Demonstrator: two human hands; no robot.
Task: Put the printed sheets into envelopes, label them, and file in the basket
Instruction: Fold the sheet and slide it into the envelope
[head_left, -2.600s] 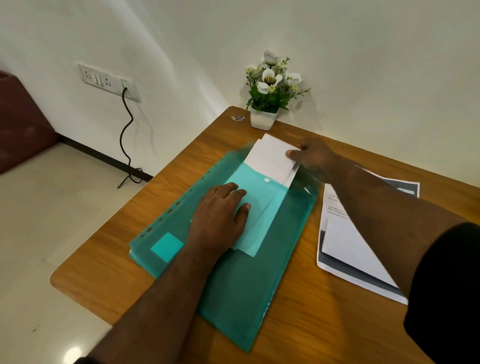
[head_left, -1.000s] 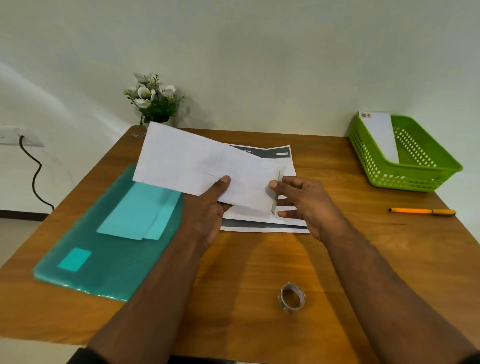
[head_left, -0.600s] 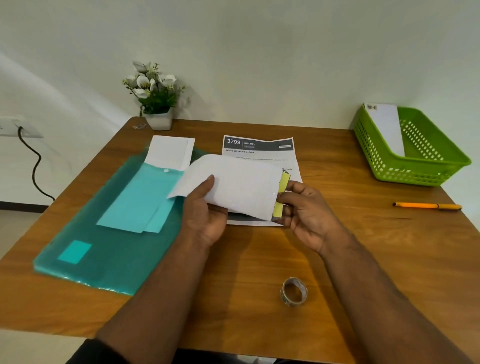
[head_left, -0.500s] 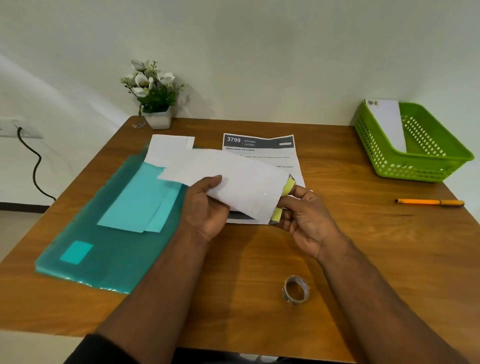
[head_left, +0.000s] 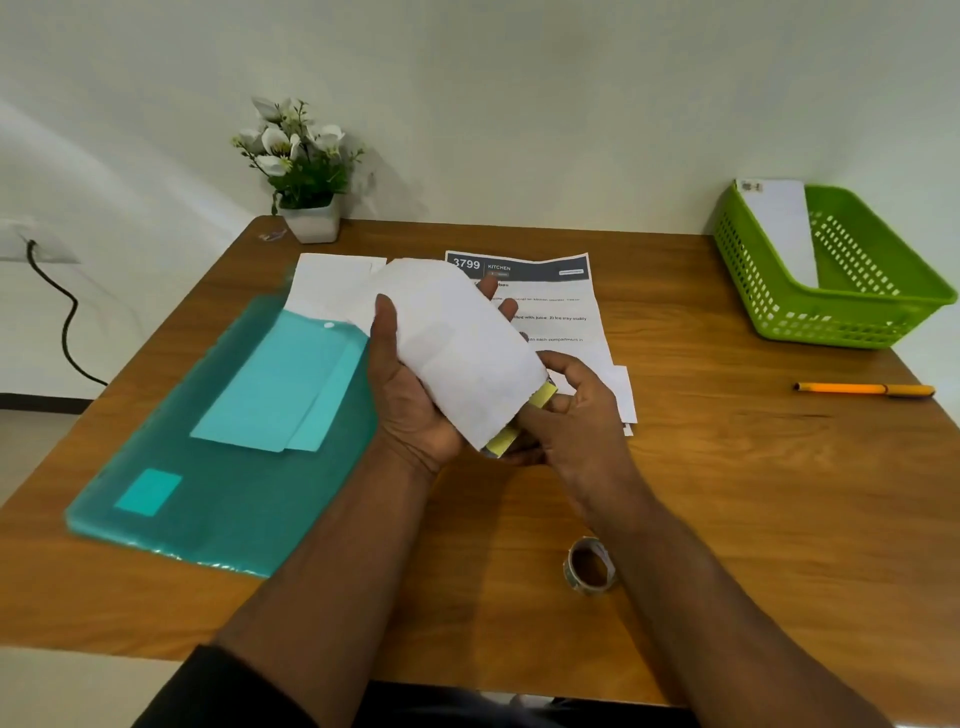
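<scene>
Your left hand (head_left: 415, 395) grips the white envelope (head_left: 457, 348) from beneath, thumb curled over its left edge, fingers showing past the far edge. Left of that grip lies the teal folder (head_left: 208, 467) with more envelopes poking out of it. Your right hand (head_left: 576, 415) pinches the envelope's open end, where the yellow strip (head_left: 543, 397) shows.

Risks, as I judge them: pull that end unevenly and the flap may crease or tear; peel the strip now and the mouth could seal before anything goes in.

The printed sheets (head_left: 561, 312) lie flat just behind your grip, still unfolded; forced in at full width, they would buckle.

The green basket (head_left: 841, 312) stands well apart to the right, holding one envelope.
</scene>
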